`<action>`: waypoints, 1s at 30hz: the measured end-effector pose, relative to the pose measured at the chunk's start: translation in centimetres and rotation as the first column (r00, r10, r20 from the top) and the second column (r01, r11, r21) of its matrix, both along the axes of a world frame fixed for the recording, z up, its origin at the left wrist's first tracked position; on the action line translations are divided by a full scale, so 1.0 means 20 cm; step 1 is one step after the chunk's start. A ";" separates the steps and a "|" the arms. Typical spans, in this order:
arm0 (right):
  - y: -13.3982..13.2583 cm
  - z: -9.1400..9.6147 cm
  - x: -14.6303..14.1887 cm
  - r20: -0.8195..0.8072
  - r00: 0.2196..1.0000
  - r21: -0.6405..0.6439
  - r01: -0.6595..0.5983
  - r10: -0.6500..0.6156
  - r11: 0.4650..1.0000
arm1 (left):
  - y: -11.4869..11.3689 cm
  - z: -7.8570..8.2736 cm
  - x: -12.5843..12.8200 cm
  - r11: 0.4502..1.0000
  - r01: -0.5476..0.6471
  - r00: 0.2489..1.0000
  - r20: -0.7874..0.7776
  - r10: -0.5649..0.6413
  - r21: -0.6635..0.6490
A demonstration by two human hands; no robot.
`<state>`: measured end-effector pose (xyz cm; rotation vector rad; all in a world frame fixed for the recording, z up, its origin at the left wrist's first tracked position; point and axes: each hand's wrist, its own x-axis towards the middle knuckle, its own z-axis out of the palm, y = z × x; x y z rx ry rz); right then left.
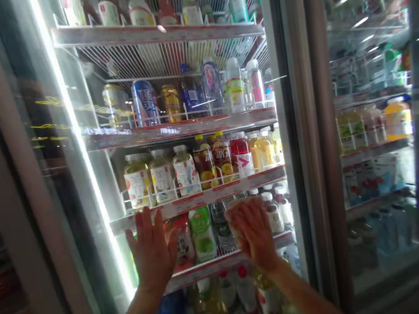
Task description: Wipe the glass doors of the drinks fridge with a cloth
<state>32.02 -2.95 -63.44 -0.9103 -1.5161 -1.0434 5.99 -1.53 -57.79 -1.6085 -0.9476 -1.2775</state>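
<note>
Head view shows me both bare hands up at the glass door (192, 172) of a drinks cooler, low in the middle of the frame. My left hand (152, 249) looks pressed flat, its fingers spread apart. My right hand (252, 233) is blurred, its fingers bunched together; I cannot tell whether they are clamped on anything. Between the hands, behind the pane, stands a green-labelled bottle (203, 234), with a wire shelf lip (200, 202) just above. I read this step as hands in contact with the glass; reaching anything behind it would call for opening the door first.
</note>
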 end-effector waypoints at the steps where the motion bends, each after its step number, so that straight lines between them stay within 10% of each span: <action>1: 0.00 0.00 0.08 -0.073 0.996 0.026 0.046 -0.044 0.999 | -0.01 -0.02 0.01 1.000 0.007 1.000 -0.013 -0.007 -0.016; 5: 0.01 0.00 0.21 -0.350 0.928 0.087 0.169 -0.129 0.982 | -0.05 -0.14 0.08 0.995 0.057 0.996 -0.060 -0.062 -0.082; 11: 0.00 0.00 -0.07 0.024 0.999 -0.026 -0.037 0.037 0.999 | -0.01 -0.20 0.13 0.999 0.025 0.998 -0.057 -0.026 -0.021; 17: -0.01 -0.03 0.29 -0.289 0.950 0.045 0.141 -0.122 0.989 | -0.03 -0.20 0.13 0.998 0.027 0.999 -0.038 -0.029 -0.055; 25: -0.05 -0.19 0.16 -0.047 0.997 -0.073 0.060 -0.064 0.996 | -0.05 -0.20 0.16 0.996 0.054 0.999 -0.002 -0.055 -0.065; 30: -0.04 -0.22 0.34 -0.328 0.929 -0.024 0.172 -0.171 0.985 | -0.05 -0.21 0.16 0.996 0.047 0.999 0.013 -0.046 -0.080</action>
